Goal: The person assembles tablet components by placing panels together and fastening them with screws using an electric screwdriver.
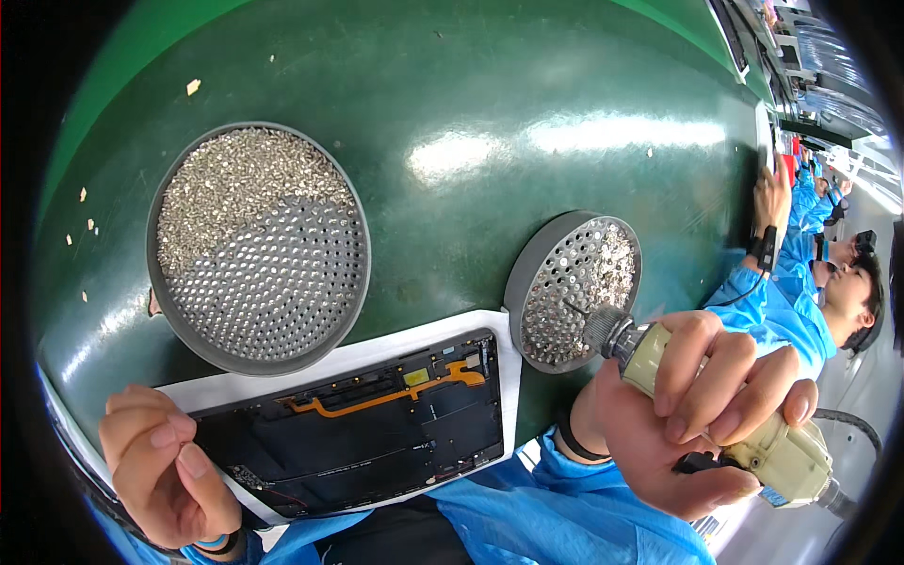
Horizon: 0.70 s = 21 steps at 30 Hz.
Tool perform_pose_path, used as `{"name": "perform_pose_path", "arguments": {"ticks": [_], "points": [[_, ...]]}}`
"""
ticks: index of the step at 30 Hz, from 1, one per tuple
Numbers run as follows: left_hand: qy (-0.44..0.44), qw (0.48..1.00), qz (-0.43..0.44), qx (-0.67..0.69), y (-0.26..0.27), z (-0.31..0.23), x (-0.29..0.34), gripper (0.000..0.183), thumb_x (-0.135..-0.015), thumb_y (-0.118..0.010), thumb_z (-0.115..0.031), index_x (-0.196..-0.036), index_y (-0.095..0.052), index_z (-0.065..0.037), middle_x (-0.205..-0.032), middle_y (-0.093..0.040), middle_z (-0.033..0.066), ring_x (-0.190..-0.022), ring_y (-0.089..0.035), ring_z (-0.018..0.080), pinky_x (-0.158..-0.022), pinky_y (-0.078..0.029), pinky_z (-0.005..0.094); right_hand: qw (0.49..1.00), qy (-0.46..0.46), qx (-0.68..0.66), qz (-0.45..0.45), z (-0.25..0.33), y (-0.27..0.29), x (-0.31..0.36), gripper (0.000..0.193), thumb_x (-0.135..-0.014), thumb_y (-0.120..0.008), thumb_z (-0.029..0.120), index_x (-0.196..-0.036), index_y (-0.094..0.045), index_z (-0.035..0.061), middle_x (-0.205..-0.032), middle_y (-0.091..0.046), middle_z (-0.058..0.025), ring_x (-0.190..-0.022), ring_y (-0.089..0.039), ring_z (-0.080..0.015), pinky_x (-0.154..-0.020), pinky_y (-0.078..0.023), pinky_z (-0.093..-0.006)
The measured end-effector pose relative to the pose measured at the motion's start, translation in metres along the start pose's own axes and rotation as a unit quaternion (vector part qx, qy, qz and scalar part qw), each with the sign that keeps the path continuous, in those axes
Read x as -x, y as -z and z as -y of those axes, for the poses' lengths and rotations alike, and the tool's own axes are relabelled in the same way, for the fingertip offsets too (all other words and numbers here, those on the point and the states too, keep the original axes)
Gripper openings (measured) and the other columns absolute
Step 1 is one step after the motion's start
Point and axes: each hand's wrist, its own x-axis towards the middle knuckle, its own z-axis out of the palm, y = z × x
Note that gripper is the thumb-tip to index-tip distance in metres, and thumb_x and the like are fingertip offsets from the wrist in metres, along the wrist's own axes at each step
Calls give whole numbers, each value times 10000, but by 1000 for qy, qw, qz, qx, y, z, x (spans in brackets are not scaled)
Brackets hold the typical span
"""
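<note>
My right hand (650, 443) is wrapped round a pale yellow-green electric screwdriver (782, 457). Its bit reaches over a small round grey screw tray (527, 292), whose perforated plate carries silver screws, some seated in holes and others heaped at the right. Whether the bit touches a screw is unclear. My left hand (165, 466) is closed, thumb against fingertips, at the left end of an opened tablet (377, 447); anything pinched there is too small to make out. The tablet lies with its dark inside up, an orange flex cable (395, 395) running across its upper part.
A larger round screw tray (254, 365) stands left of the small one, heaped with screws at its upper side. Under the tablet lies a white sheet (509, 377). Small pale scraps (193, 88) dot the green table (405, 85). Another person (791, 292) in blue works at the right.
</note>
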Motion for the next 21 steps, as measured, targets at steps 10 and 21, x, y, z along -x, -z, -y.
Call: {"name": "perform_pose_path", "arguments": {"ticks": [10,21], "points": [[7,999,33,-1,8,-1,0,226,-986,-582,-59,-1210,-583,-24,-976,-570,151,-782,-503,219,-681,-419,365,1000,0,30,3,-8,-4,0,551,-938,-798,331,-1261,-456,46,-884,-496,19,-598,-482,-42,-512,-417,-199],[-4,997,78,-24,18,-9,-3,288,-945,-595,-23,-1231,-575,-8,-979,-586,174,-800,-537,244,-703,-446,387,1000,9,17,24,-7,-6,-3,543,-942,-789,315,-1246,-433,40,-881,-499,11,-575,-484,-37,-472,-406,-186]]}}
